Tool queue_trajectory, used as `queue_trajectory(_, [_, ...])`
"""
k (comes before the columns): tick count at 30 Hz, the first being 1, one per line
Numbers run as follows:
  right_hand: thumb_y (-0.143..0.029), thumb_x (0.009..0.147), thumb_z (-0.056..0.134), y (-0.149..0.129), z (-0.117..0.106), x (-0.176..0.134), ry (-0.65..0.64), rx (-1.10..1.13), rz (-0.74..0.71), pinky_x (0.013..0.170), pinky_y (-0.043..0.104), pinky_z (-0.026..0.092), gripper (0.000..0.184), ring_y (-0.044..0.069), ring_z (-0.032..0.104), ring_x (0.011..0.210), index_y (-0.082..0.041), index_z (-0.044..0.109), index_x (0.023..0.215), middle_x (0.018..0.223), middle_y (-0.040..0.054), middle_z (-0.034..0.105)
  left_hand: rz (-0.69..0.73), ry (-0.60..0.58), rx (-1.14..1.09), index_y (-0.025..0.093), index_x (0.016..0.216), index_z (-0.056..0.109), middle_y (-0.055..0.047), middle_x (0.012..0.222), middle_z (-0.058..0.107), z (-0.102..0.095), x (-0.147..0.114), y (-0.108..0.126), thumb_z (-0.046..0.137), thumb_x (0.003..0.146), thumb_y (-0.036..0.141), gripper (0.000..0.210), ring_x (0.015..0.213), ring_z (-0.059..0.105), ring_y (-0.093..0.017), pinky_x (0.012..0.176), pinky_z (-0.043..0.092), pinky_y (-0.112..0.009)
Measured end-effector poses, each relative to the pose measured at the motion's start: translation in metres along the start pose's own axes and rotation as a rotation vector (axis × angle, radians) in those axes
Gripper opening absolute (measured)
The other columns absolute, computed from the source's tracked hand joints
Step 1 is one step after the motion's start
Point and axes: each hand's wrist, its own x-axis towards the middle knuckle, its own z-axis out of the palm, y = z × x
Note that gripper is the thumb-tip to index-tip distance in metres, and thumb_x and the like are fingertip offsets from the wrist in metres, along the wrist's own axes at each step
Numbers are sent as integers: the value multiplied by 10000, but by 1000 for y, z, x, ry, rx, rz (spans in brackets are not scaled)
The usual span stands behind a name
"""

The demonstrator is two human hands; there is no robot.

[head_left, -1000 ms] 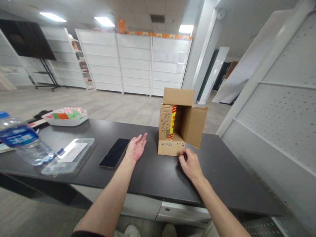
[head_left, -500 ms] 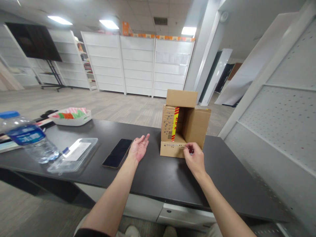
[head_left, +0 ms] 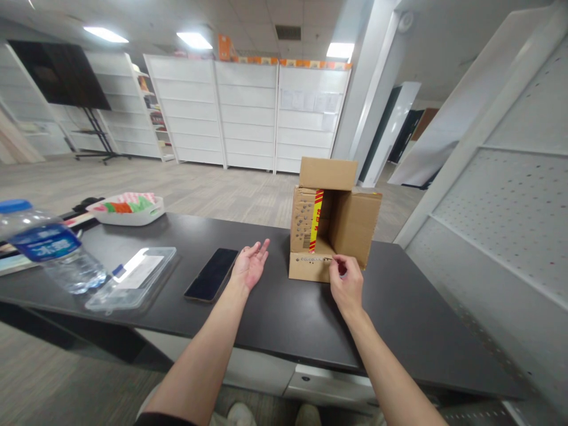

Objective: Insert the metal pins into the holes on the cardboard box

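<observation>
A cardboard box (head_left: 355,231) stands on the dark desk with its opening toward me. Its front flap (head_left: 306,270) hangs down and bears a row of small silver dots and a few dark holes. At the flap's top right, my right hand (head_left: 347,281) is closed in a pinch; a thin dark tip shows at the fingertips, too small to name. My left hand (head_left: 249,267) rests palm up on the desk, fingers spread and holding nothing. Just left of it lies a black phone (head_left: 212,275). More silver dots cover the box's left panel beside yellow-red tape (head_left: 316,222).
To the left are a clear plastic case (head_left: 137,278), a water bottle (head_left: 53,248) with a blue cap, and a white basket (head_left: 128,219) of colourful items. A perforated white panel (head_left: 501,219) borders the desk (head_left: 284,319) on the right.
My right hand has shifted slightly at the flap, and the thin dark tip at its fingers now shows more clearly. My left hand has stayed still.
</observation>
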Motion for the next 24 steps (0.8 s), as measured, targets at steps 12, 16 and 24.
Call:
queue_trajectory(12, [-269,864,470,2,1,-2,-14,-23,3,683,330,449,163,188,541,750,-171,597,894,829,59,580,-8,0,2,153,528,400,42,712,687,2,-2,1,645,672,2,322,950,676,-190,1033,304,-371])
queue_trajectory(16, [-264,863,471,2,0,-2,-7,-27,11,687,332,449,160,186,540,746,-168,597,893,838,61,581,-3,-5,4,151,529,395,43,714,687,2,-2,1,651,667,3,327,956,674,-193,1035,304,-374])
queue_trajectory(24, [-267,860,478,4,1,-3,8,-35,25,695,328,446,158,184,538,751,-169,598,893,843,58,585,1,-18,16,152,531,394,41,727,691,0,-1,0,663,660,15,329,976,667,-191,1048,291,-375])
